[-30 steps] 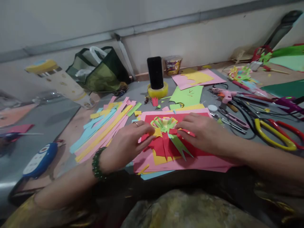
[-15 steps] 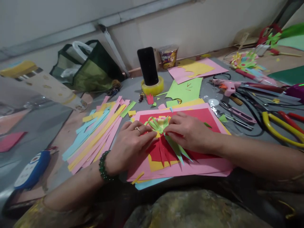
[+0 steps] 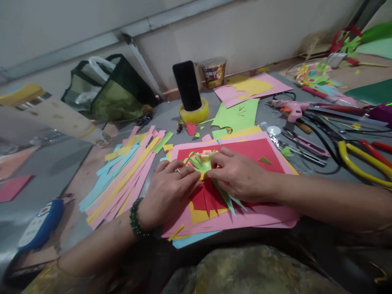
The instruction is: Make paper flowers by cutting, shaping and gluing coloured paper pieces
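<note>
Bare hands, the left with ring and green round-beaded bracelet, mottled olive-yellow garment

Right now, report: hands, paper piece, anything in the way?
Left hand, right hand touching fringed paper. Red sheet underneath. Green scrap near right hand, apparently not blocking.

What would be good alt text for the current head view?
The person's left hand and right hand hold a fringed paper piece over a red sheet on stacked colored paper. Cut paper strips lie to the left, a pink glue gun to the right, and a phone stands at a yellow tape roll behind.
</note>
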The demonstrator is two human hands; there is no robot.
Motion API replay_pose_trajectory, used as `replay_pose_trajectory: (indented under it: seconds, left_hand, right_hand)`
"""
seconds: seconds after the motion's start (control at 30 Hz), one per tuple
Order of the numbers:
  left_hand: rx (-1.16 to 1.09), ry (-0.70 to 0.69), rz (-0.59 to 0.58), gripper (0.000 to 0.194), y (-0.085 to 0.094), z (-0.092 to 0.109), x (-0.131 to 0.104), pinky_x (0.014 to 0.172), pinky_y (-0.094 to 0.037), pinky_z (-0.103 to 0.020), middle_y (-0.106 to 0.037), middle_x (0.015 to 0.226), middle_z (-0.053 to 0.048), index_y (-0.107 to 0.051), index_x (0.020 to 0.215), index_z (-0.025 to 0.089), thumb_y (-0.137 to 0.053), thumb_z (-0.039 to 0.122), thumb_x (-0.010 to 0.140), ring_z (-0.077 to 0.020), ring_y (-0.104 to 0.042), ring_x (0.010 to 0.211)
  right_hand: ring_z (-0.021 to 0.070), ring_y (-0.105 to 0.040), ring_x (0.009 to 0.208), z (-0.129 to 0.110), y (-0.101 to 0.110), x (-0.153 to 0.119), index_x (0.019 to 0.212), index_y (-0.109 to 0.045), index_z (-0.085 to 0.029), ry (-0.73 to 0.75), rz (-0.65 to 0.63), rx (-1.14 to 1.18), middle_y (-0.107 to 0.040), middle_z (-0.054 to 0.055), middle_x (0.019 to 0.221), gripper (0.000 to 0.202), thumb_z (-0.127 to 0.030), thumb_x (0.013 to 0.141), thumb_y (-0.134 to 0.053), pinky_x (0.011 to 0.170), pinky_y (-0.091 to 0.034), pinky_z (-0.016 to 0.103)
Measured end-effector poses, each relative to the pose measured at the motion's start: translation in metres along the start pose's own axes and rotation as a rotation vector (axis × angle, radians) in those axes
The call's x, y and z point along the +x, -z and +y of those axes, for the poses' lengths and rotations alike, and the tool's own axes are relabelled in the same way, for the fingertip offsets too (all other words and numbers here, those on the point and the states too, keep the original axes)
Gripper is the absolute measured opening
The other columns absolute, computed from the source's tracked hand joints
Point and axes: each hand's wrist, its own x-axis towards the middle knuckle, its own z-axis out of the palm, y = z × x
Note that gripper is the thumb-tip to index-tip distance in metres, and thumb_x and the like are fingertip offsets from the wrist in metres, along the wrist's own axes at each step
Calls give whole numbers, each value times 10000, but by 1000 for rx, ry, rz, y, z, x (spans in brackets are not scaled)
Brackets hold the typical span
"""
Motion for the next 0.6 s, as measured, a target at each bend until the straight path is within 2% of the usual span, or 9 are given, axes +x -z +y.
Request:
replay_pose_trajectory:
  seconds: [0.2,0.4,0.5,0.6]
  left_hand:
    - [-31,2,9,164,-3,-1,0,692,-387,-372,-791,875,-8,-725,933,191,-588,270,976,-215,-598,779]
    - [-14,3,9,149,-6,-1,-2,692,-404,-368,-793,889,-25,-736,944,201,-608,274,964,-210,-617,785]
    - [-7,19,3,163,-3,-3,-4,720,-420,-383,-784,931,-49,-741,959,224,-626,340,948,-231,-627,825]
    - [8,47,40,260,4,-10,-6,751,-437,-396,-759,979,-80,-734,1029,230,-650,448,917,-254,-623,858]
  right_hand:
    - [252,-464,882,-5,5,4,1027,-754,-123,-9,-109,19,-613,145,971,248,-129,928,-526,813,-473,400]
    - [260,-463,886,-5,5,5,1025,-747,-124,-40,-166,23,-599,145,962,239,-145,939,-525,817,-471,413]
    - [264,-465,890,-5,4,5,1044,-751,-125,-44,-168,18,-601,144,960,241,-156,935,-538,815,-472,416]
    - [266,-469,913,-5,4,4,1081,-754,-122,-34,-163,16,-595,143,961,264,-160,938,-536,828,-471,418]
